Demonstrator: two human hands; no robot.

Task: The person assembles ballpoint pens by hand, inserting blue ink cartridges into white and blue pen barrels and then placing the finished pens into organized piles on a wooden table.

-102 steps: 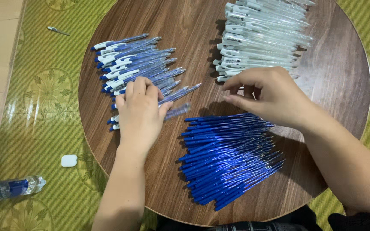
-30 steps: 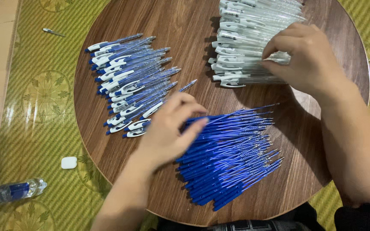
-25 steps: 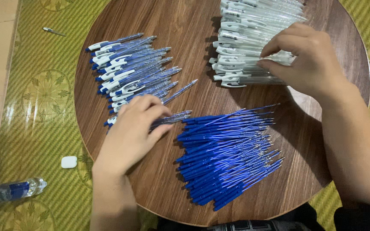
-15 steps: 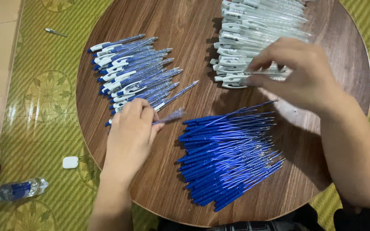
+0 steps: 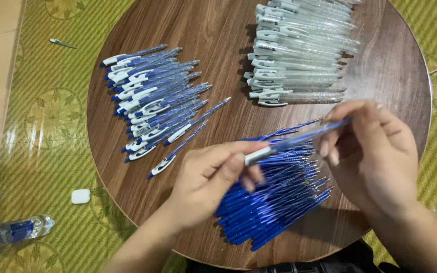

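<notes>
Here, both hands raised just above the round wooden surface (image 5: 127,202), meeting over the heap of blue refills (image 5: 274,202). Left hand (image 5: 213,177) reaching in from the lower left, wrist low, knuckles up, fingers curled and thumb pressed forward. Left grip clenched on the near end of a single pen (image 5: 294,141), pinching its pale, whitish end between thumb and fingertips. Right hand (image 5: 375,156) coming in from the lower right, back of the hand toward the camera, fingers bent down and inward. Right grip closed around the far, blue end of the same pen, fingertips wrapped about it.

Pen held between the two hands, slanting up from left to right, hanging over the upper edge of the refill heap, not resting on the surface. Slim, partly see-through barrel with blue showing inside, slightly blurred, so finer detail impossible to tell.

Beyond the left hand, a fanned row of finished blue-and-white pens (image 5: 153,106) lying side by side. At the top of the surface, a stack of clear empty barrels (image 5: 299,55). Down on the green patterned mat (image 5: 41,126), a small white case (image 5: 81,196) and a plastic bottle (image 5: 13,231) lying on its side.
</notes>
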